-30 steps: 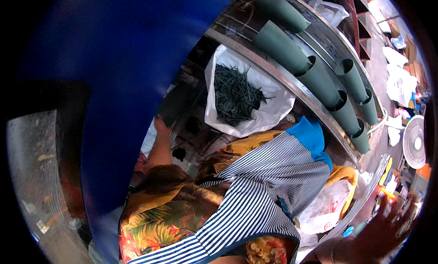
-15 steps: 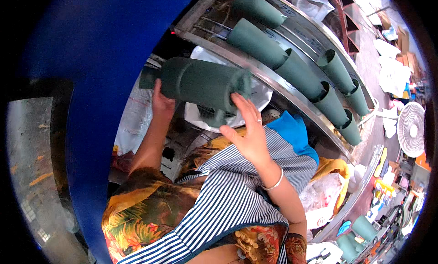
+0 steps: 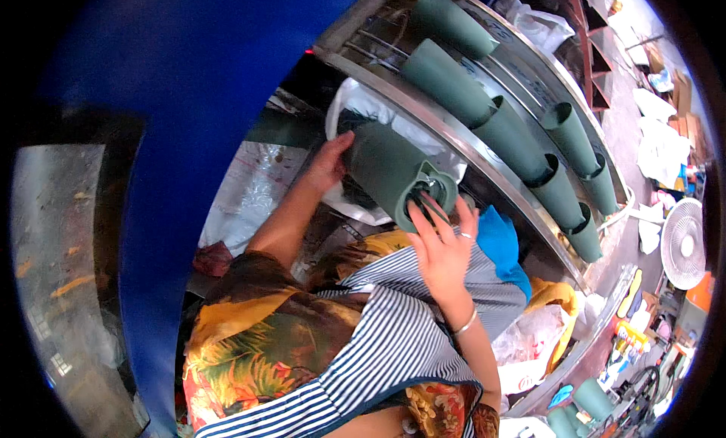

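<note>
A dark green plastic cylinder (image 3: pixel 378 156) is tilted down to the right in front of me, above a white bag. Its open end, with an uneven, lipped rim (image 3: pixel 412 194), is turned partly toward me. My left hand (image 3: pixel 330 163) grips the cylinder's far left end; some of those fingers are hidden behind it. At the mouth, my right hand (image 3: pixel 445 255) has its fingers hooked over the rim and partly inside. Its thumb is not clearly visible.
A metal-edged rack (image 3: pixel 454 139) on the right bears several similar green cylinders (image 3: pixel 450 82). Beneath the held piece is the white bag (image 3: pixel 355 97). A blue machine panel (image 3: pixel 204 82) stands to the left. Farther right is a white fan (image 3: pixel 682 241).
The cylinder has come right and lower, its open end swinging toward me. My right-hand fingers have moved from beside the end to inside its rim. The whole view has shifted slightly.
</note>
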Tool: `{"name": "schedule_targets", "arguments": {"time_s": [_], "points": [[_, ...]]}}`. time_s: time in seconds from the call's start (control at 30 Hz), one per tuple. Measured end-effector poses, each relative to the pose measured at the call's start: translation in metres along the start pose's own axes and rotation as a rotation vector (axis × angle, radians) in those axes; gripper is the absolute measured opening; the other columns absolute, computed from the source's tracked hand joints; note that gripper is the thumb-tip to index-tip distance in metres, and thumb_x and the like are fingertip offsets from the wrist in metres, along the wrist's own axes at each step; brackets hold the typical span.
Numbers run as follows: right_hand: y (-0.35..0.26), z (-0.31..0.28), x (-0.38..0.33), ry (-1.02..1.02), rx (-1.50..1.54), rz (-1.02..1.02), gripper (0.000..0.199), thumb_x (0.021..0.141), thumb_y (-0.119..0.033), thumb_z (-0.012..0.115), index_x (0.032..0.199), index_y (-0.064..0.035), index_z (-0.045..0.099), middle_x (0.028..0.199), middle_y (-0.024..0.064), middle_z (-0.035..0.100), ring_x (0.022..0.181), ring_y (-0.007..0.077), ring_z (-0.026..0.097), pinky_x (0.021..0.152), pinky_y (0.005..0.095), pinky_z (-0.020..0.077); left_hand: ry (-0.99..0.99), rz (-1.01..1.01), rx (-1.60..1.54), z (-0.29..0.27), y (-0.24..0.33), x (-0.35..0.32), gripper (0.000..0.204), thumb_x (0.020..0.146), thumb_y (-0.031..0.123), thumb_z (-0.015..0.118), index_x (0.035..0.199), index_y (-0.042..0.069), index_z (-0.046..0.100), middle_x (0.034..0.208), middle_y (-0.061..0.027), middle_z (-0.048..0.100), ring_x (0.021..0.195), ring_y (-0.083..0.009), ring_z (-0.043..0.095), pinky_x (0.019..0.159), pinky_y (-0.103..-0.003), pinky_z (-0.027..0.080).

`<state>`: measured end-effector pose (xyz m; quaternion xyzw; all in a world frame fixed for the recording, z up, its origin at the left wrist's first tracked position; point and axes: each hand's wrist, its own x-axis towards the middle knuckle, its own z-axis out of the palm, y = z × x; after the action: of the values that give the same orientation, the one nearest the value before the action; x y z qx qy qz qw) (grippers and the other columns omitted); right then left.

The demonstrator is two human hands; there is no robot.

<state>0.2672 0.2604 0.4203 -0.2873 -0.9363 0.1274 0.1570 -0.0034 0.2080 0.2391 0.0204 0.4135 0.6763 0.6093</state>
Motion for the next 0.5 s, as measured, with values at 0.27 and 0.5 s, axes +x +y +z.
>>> {"name": "schedule_targets", "arguments": {"time_s": [0.27, 0.5], "points": [[-0.005, 0.0, 0.029, -0.119, 0.041, 0.028, 0.043, 0.064, -0.028, 0.076, 0.105, -0.0181, 0.064, 0.114, 0.0021, 0.056, 0.127, 0.0408, 0.038, 0.102, 0.0684, 0.0234, 0.068, 0.015, -0.062, 0.007, 0.014, 0.014, 0.027, 0.092, 0.028, 0.062, 0.11, 0.008, 0.065, 0.104, -0.0042, 0.068, 0.095, -0.0181, 0.064, 0.085, -0.034, 0.051], [0.0, -0.034, 0.027, -0.021, 0.159, 0.022, 0.05, 0.072, -0.044, 0.072, 0.116, -0.0222, 0.063, 0.13, 0.0008, 0.054, 0.133, 0.0407, 0.033, 0.104, 0.0673, 0.0206, 0.076, -0.04, -0.113, -0.001, 0.012, 0.022, 0.037, 0.088, 0.032, 0.065, 0.114, 0.005, 0.063, 0.112, -0.0065, 0.066, 0.103, -0.0235, 0.062, 0.094, -0.038, 0.046]]}}
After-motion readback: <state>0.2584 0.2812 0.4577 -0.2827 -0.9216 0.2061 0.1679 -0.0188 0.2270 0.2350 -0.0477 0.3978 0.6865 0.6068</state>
